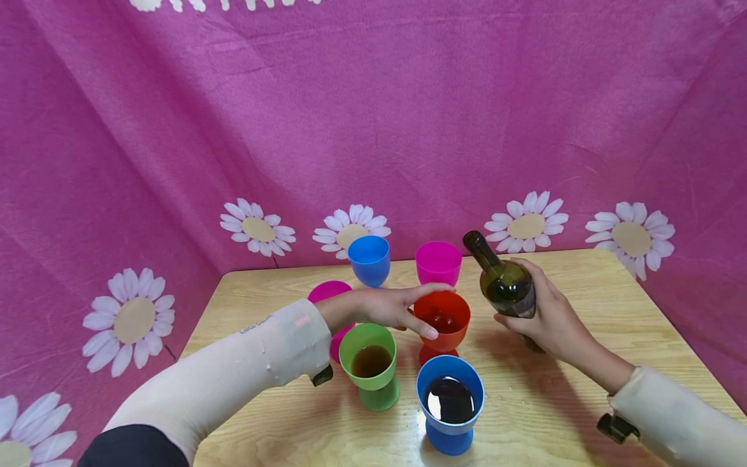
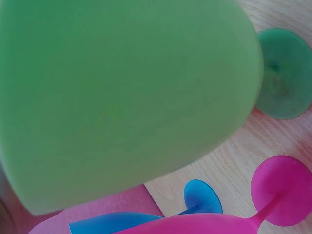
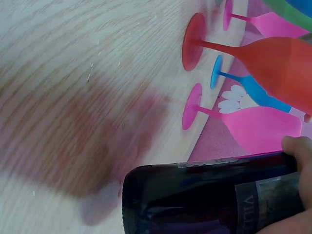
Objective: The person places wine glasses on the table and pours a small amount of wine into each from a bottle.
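In the head view, my left hand (image 1: 385, 307) reaches to a red goblet (image 1: 452, 340), its forefinger along the far rim and thumb at the near left side. Whether it presses the cup I cannot tell. Dark liquid with bubbles lies in this goblet. My right hand (image 1: 557, 323) grips a dark green glass wine bottle (image 1: 506, 285) by the body, neck tilted up and leftward. The right wrist view shows the bottle's base and label (image 3: 268, 197). A green goblet (image 1: 382, 397) and a blue goblet (image 1: 449, 440), both holding liquid, stand nearer me.
Behind stand another blue goblet (image 1: 370, 266) and a pink goblet (image 1: 439, 263). A second pink goblet (image 1: 329, 292) is partly hidden by my left forearm. All are on a wooden table (image 1: 280, 421), with pink flowered cloth (image 1: 373, 130) hanging behind and at the sides.
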The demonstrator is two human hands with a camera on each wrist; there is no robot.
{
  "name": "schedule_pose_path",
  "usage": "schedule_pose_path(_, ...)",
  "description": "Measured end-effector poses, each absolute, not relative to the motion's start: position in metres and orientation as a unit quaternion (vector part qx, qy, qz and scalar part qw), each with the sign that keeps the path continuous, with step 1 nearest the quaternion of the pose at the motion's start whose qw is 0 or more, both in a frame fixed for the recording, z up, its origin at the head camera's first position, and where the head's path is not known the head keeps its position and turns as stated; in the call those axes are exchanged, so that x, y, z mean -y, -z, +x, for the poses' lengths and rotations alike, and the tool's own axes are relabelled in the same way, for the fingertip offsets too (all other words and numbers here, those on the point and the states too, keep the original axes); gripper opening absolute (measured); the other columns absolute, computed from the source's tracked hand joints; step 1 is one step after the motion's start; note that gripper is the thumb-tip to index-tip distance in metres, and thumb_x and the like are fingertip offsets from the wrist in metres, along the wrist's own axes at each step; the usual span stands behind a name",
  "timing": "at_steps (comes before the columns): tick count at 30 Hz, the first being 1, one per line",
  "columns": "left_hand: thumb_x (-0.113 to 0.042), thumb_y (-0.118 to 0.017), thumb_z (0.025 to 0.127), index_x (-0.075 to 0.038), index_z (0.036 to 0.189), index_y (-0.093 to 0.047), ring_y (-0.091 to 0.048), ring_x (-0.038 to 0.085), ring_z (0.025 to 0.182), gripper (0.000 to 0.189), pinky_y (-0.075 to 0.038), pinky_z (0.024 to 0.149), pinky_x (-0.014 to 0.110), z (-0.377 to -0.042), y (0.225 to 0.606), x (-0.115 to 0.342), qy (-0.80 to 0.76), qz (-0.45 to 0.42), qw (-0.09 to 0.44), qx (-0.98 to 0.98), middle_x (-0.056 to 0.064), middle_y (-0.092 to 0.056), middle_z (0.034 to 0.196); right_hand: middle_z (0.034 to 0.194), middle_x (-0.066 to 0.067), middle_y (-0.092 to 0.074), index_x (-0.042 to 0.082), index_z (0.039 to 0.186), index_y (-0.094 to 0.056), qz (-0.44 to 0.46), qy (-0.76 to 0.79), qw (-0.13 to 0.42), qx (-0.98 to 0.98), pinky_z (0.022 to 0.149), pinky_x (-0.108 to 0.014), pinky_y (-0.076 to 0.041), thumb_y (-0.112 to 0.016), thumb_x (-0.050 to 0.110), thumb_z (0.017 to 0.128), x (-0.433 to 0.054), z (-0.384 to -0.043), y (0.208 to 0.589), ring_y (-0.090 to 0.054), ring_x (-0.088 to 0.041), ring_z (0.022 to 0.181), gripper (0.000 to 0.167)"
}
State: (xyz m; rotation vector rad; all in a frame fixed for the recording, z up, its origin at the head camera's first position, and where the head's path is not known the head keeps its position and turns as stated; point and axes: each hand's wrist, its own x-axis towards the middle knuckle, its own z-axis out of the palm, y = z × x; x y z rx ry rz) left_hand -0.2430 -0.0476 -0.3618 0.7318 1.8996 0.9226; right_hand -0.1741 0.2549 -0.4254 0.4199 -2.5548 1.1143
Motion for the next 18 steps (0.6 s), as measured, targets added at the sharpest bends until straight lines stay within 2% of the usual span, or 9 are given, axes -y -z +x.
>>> schedule_pose_path(7,-0.025,-0.071,0.098,-0.038,0.163,-0.021,-0.037,0.026,0.143,0.083,-0.043,0.110,0.060,-0.243,0.362,0.048,-0.373,0.298,0.440,-0.761,0.000,-0.040,0.157,0.133,-0.030,-0.057,0.012,0.156,-0.027,0.118,-0.412,0.167,0.888,0.095,-0.072,-0.045,-0.092,0.011,0.076,-0.253,-0.176,0.431,-0.060,-0.050,0.115,0.104)
schedule_pose_path(18,-0.025,-0.072,0.097,-0.037,0.163,-0.021,-0.038,0.026,0.143,0.084,-0.043,0.110,0.060,-0.243,0.362,0.047,-0.372,0.299,0.439,-0.761,0.000,-0.040,0.157,0.139,-0.028,-0.051,0.015,0.158,-0.020,0.092,-0.451,0.151,0.875,0.099,-0.074,-0.040,-0.089,0.013,0.081,-0.251,-0.177,0.440,-0.054,-0.049,0.122,0.103)
